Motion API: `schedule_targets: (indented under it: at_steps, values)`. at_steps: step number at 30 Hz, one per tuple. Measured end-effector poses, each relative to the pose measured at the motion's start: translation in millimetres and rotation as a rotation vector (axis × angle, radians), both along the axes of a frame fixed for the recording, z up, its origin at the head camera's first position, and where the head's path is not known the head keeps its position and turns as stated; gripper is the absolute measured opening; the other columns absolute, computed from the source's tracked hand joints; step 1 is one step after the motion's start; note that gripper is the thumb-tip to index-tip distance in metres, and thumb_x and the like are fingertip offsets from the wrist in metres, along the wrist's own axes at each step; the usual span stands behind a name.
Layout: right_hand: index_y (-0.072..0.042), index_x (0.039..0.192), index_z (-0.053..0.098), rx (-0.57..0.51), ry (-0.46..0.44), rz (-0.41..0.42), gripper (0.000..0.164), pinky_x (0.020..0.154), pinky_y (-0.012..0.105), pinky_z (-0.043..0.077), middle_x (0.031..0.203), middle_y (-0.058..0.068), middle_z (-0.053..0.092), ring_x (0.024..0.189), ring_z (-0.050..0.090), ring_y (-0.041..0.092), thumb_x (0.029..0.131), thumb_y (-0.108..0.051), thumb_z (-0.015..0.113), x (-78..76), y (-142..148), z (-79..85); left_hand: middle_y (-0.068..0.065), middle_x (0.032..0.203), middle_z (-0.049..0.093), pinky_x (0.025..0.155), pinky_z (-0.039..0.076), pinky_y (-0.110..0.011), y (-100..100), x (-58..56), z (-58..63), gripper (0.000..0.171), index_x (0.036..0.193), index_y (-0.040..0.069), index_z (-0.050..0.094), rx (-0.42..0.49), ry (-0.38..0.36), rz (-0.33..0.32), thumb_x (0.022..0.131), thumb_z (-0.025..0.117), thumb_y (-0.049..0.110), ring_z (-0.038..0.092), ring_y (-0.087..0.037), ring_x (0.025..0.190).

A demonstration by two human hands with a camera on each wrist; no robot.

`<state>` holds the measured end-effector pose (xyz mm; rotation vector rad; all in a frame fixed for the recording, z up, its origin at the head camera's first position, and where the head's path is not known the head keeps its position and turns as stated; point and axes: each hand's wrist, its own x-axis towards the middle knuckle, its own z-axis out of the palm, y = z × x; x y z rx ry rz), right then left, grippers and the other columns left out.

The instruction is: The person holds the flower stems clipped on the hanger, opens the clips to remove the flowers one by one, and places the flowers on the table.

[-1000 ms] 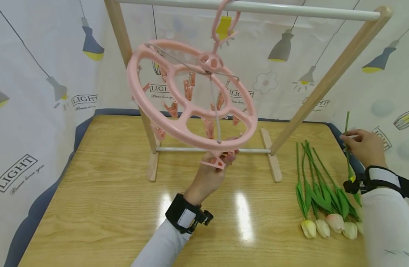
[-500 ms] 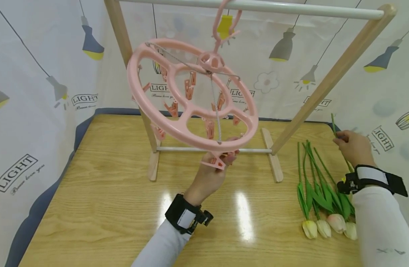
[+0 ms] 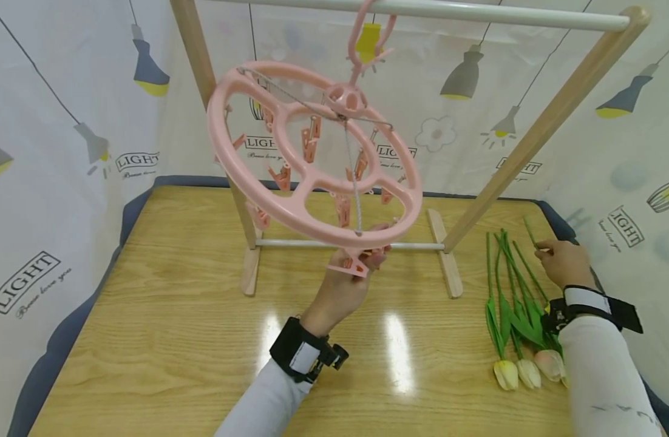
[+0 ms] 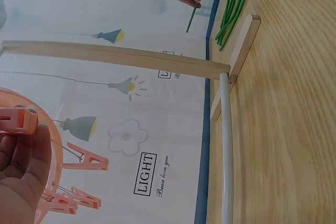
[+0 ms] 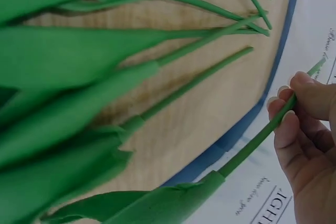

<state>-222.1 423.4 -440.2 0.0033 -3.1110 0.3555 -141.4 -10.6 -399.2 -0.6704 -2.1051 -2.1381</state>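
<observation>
A round pink clip hanger hangs tilted from a white bar by its hook. Under its front rim is my left hand, which pinches a pink clothespin, seen at the left edge of the left wrist view. On the right side, my right hand pinches the green stem of an artificial tulip between thumb and fingers. That tulip's stem tip points away from me; its blossom is hidden behind my forearm in the head view. Several other tulips lie beside it on the table, blossoms toward me.
The wooden rack stands on the table, its white top bar spanning overhead and a lower bar near the tabletop. More pink clothespins dangle from the hanger. Patterned cloth encloses the table's back and sides.
My right hand has moved left and nearer to me, bringing the tulip over toward the others on the table. The left hand and the hanger have stayed almost still.
</observation>
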Motion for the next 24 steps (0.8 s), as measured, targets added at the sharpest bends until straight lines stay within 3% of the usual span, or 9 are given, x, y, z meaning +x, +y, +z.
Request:
schedule_targets:
  at_steps: [2,6,9,14,19,24]
  values:
    - [0.015,0.12,0.057,-0.019,-0.026,-0.029,0.032,0.042,0.031,0.034,0.082,0.032,0.068,0.049,0.052,0.026,0.099,-0.009,0.054,0.4,0.4,-6.4,-0.019,0.117,0.065,0.085,0.057,-0.036,-0.3,0.1,0.3,0.04,0.14,0.004,0.051,-0.009,0.001,0.004,0.101,0.051,0.012,0.062,-0.028,0.1]
    - [0.013,0.125,0.056,-0.043,-0.074,-0.076,0.034,0.057,0.045,0.044,0.11,0.04,0.062,0.077,0.061,0.046,0.101,-0.011,0.054,0.3,0.2,-17.3,-0.019,0.116,0.065,0.083,0.056,-0.031,-0.2,-0.1,-0.4,0.04,0.14,0.005,0.051,-0.012,-0.002,0.005,0.101,0.051,0.013,0.062,-0.026,0.097]
    - [0.015,0.126,0.054,-0.022,-0.114,-0.063,0.036,0.068,0.056,0.046,0.114,0.041,0.06,0.091,0.059,0.054,0.1,-0.01,0.052,0.2,-1.5,-23.3,-0.019,0.117,0.065,0.084,0.056,-0.031,-0.1,-0.1,-0.7,0.04,0.141,0.004,0.051,-0.005,-0.001,0.004,0.101,0.051,0.012,0.061,-0.027,0.098]
    - [0.02,0.127,0.049,-0.052,-0.19,-0.019,0.038,0.061,0.047,0.051,0.109,0.042,0.06,0.088,0.061,0.051,0.097,-0.003,0.05,1.8,-4.5,-29.5,-0.021,0.118,0.064,0.085,0.056,-0.031,-0.3,0.3,-0.3,0.041,0.141,0.003,0.05,0.005,0.005,-0.002,0.101,0.051,0.011,0.062,-0.03,0.101]
    - [0.017,0.125,0.05,-0.089,-0.208,-0.05,0.037,0.06,0.044,0.05,0.114,0.043,0.057,0.091,0.06,0.052,0.095,-0.003,0.048,5.9,-7.4,-33.6,-0.021,0.117,0.064,0.087,0.056,-0.031,-0.9,0.7,0.1,0.045,0.141,0.002,0.049,0.009,0.011,-0.009,0.101,0.049,0.022,0.062,-0.029,0.099]
    - [0.017,0.119,0.053,-0.081,-0.193,-0.048,0.034,0.06,0.044,0.049,0.11,0.041,0.059,0.09,0.06,0.051,0.091,-0.002,0.047,8.0,-9.6,-36.2,-0.023,0.118,0.064,0.089,0.056,-0.03,-1.0,0.1,-0.2,0.041,0.14,-0.002,0.048,0.007,0.067,0.008,0.101,0.051,0.011,0.063,-0.034,0.103]
